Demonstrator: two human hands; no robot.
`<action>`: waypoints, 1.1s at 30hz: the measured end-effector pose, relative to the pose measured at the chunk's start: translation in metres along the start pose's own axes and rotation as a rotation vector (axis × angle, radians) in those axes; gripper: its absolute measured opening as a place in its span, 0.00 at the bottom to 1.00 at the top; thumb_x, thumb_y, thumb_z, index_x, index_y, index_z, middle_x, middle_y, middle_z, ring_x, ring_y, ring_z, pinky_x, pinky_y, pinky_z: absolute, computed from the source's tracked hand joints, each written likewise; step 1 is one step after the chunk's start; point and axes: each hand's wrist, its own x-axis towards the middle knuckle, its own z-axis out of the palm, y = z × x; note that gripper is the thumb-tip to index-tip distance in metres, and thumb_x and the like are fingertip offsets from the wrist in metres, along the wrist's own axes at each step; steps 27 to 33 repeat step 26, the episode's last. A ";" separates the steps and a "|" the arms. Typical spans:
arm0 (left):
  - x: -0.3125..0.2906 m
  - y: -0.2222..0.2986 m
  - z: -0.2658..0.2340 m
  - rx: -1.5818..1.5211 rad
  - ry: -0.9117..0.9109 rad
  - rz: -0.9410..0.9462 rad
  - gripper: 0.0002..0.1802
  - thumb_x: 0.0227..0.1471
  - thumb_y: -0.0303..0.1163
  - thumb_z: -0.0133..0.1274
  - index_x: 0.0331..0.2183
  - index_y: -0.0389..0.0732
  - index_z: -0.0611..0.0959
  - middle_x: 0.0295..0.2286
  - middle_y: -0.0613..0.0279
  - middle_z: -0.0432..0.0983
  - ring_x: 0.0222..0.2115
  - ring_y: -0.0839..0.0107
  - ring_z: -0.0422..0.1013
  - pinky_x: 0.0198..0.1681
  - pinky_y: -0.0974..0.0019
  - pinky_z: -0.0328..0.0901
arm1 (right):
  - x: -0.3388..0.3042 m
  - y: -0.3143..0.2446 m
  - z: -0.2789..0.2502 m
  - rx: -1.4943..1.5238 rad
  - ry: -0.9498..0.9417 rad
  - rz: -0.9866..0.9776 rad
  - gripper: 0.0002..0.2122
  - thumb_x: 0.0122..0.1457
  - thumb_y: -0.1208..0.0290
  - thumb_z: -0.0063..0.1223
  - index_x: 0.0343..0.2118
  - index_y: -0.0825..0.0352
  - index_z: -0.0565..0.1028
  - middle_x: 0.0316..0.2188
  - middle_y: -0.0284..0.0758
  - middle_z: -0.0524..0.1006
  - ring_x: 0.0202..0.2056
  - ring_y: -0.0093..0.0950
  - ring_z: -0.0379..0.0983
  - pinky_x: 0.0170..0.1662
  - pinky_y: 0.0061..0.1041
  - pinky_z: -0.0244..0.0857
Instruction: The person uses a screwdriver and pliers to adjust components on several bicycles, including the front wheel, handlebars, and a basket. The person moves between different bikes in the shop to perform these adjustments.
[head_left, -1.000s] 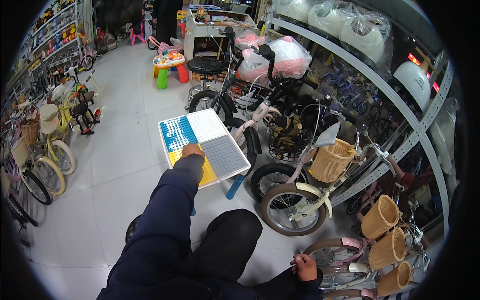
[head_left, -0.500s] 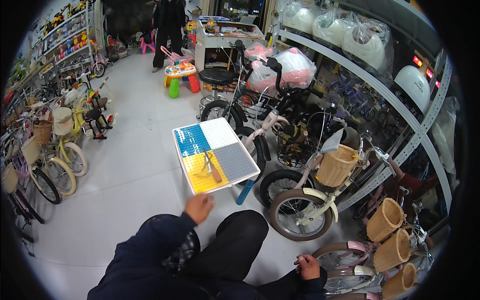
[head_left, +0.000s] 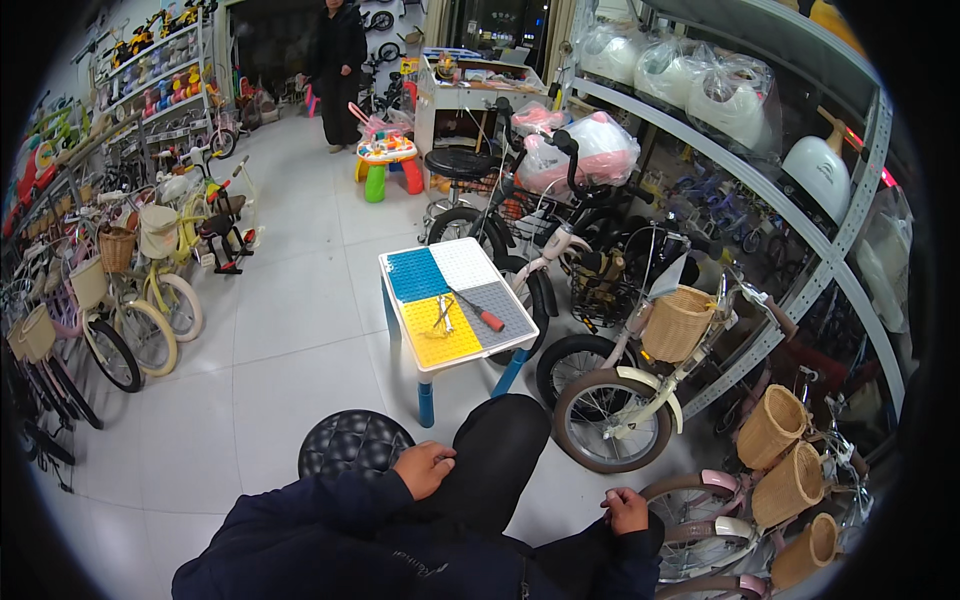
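Observation:
My left hand [head_left: 425, 470] rests by my left thigh, its fingers curled in and no object showing in them. Over my right knee lies my right hand [head_left: 626, 510], fingers folded together, also with no object visible. In front of me stands a small table [head_left: 426, 368] with a studded top in blue, white, yellow and grey panels. A screwdriver [head_left: 488, 319] with a red handle lies across the grey panel. Beside it, on the yellow panel, is a slim silver tool [head_left: 445, 314], too small to name exactly. Neither hand touches the table.
A black quilted stool [head_left: 355, 442] is at my left. Bicycles with wicker baskets [head_left: 680, 325] crowd the right, below a metal shelf holding wrapped white helmets [head_left: 735, 95]. More bicycles [head_left: 140, 330] line the left. A person [head_left: 338, 75] stands far back near a toy table [head_left: 388, 150].
My left hand has drawn back from the table's near edge to my thigh. The screwdriver now lies on the grey panel, apart from the silver tool. The view has shifted; my right hand stays put.

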 end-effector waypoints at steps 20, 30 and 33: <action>0.033 0.116 -0.066 -0.304 -0.018 0.202 0.09 0.55 0.28 0.53 0.36 0.34 0.82 0.28 0.63 0.78 0.29 0.76 0.72 0.36 0.73 0.66 | -0.116 -0.264 -0.074 0.093 0.449 -1.333 0.26 0.52 0.63 0.50 0.55 0.65 0.66 0.50 0.45 0.70 0.47 0.34 0.69 0.49 0.31 0.63; 0.029 0.105 -0.044 -0.347 -0.069 0.196 0.09 0.54 0.28 0.53 0.35 0.34 0.82 0.29 0.63 0.77 0.30 0.78 0.70 0.36 0.73 0.65 | -0.182 -0.361 -0.101 -0.687 0.341 -1.098 0.23 0.59 0.56 0.43 0.55 0.61 0.67 0.56 0.43 0.65 0.54 0.35 0.64 0.54 0.31 0.62; 0.029 0.105 -0.044 -0.347 -0.069 0.196 0.09 0.54 0.28 0.53 0.35 0.34 0.82 0.29 0.63 0.77 0.30 0.78 0.70 0.36 0.73 0.65 | -0.182 -0.361 -0.101 -0.687 0.341 -1.098 0.23 0.59 0.56 0.43 0.55 0.61 0.67 0.56 0.43 0.65 0.54 0.35 0.64 0.54 0.31 0.62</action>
